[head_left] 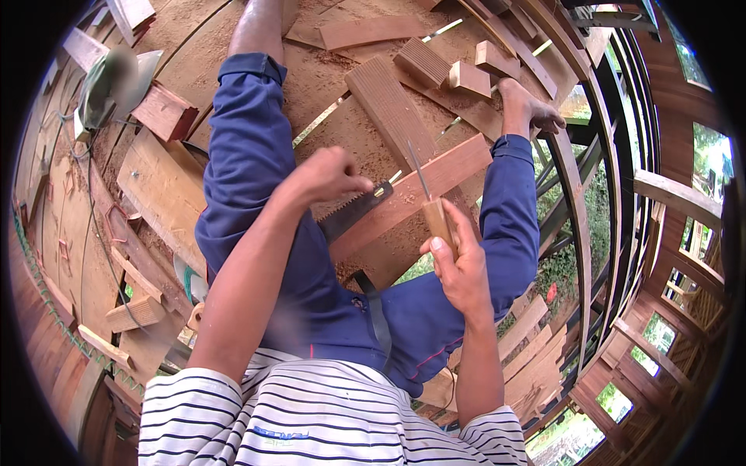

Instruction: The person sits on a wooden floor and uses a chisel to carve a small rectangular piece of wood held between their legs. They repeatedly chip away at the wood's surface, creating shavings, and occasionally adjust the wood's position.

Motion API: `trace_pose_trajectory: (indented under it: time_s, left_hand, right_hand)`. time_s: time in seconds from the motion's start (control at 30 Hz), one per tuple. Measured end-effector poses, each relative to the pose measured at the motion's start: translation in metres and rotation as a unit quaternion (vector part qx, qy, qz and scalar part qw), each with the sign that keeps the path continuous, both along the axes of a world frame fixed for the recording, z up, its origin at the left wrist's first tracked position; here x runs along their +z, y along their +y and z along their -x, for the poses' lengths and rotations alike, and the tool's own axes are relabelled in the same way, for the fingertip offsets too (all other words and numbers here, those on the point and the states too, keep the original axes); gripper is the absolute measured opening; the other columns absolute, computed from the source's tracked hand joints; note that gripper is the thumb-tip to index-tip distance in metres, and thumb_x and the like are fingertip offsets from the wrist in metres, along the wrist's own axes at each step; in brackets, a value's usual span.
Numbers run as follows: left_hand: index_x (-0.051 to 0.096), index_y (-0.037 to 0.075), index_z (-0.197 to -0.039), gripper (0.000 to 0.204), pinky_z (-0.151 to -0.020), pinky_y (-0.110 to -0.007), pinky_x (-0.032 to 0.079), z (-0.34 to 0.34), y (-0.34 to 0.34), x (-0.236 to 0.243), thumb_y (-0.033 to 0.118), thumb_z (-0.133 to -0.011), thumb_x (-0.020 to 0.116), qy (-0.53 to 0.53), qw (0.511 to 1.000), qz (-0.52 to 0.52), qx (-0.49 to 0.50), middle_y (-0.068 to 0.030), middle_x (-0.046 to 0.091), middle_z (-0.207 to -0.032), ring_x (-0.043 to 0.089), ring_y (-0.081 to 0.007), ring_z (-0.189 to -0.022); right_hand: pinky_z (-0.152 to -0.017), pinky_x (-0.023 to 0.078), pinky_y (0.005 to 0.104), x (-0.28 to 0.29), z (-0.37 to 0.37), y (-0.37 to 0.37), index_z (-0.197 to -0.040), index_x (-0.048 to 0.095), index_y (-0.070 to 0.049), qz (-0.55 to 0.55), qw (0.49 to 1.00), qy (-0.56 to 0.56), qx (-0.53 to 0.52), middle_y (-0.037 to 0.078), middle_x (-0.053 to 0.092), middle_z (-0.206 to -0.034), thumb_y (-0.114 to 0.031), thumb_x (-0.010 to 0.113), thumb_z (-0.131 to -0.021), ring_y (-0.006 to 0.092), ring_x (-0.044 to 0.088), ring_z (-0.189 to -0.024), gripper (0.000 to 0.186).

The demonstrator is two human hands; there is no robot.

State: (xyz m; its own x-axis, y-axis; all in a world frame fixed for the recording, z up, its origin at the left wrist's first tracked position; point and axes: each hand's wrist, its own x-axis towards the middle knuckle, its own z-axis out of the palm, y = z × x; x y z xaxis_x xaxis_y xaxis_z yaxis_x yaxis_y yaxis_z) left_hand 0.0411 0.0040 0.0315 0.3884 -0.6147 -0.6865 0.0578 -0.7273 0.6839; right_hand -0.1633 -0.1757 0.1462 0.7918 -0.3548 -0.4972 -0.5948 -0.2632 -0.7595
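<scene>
My right hand (pixel 461 272) is wrapped round the wooden handle of a tool with a narrow metal blade (pixel 420 172), which points away from me. Its exact kind is hard to make out. Below the blade lies a reddish plank (pixel 443 171), slanting between my legs. Beside the plank's left edge is a dark saw blade (pixel 351 215) with its teeth toward the left; my leg and arm side hide its other end. My left hand (pixel 325 175) is just above the saw's far end, fingers curled and thumb toward the blade. Whatever they grip, if anything, is hidden.
A wider grooved board (pixel 385 101) lies under the plank, with wood blocks (pixel 469 79) beyond it. Sawdust covers the floorboards, which have gaps. A wide board (pixel 159 194) and a cable (pixel 97 194) lie left of my leg. Dark metal railing (pixel 598 147) stands right.
</scene>
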Motion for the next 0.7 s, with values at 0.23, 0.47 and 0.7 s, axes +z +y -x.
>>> trace_pose_trajectory:
  time_s: [0.23, 0.47, 0.7]
  left_hand:
    - [0.071, 0.003, -0.083, 0.026, -0.061, -0.040, 0.050, 0.021, -0.010, -0.029, 0.020, -0.075, 0.089, -0.074, 0.993, 0.067, -0.064, -0.0119, 0.069, -0.070, 0.065, -0.0235, -0.065]
    - [0.066, 0.003, -0.074, 0.030, -0.049, -0.038, 0.045, 0.016, 0.002, -0.015, 0.020, -0.079, 0.090, -0.029, 0.990, -0.048, -0.126, -0.0070, 0.061, -0.060, 0.060, -0.0171, -0.053]
    - [0.070, 0.002, -0.082, 0.029, -0.058, -0.040, 0.052, 0.021, 0.012, -0.011, 0.023, -0.077, 0.090, -0.034, 0.994, -0.041, -0.098, -0.0109, 0.067, -0.068, 0.065, -0.0215, -0.062]
  right_hand:
    - [-0.108, 0.047, 0.0422, -0.019, 0.031, 0.019, -0.147, 0.049, 0.004, 0.088, 0.993, -0.074, 0.006, 0.027, 0.061, -0.138, -0.008, 0.062, -0.099, 0.0387, 0.061, -0.129, 0.051]
    - [-0.104, 0.050, 0.0425, -0.035, 0.054, 0.034, -0.148, 0.049, 0.000, 0.101, 0.986, -0.131, 0.017, 0.026, 0.063, -0.135, -0.008, 0.060, -0.100, 0.0403, 0.063, -0.125, 0.049]
    - [-0.081, 0.055, 0.0510, -0.024, 0.062, 0.051, -0.154, 0.049, -0.017, 0.176, 0.975, 0.014, 0.135, 0.020, 0.059, -0.103, -0.011, 0.060, -0.099, 0.0418, 0.066, -0.091, 0.056]
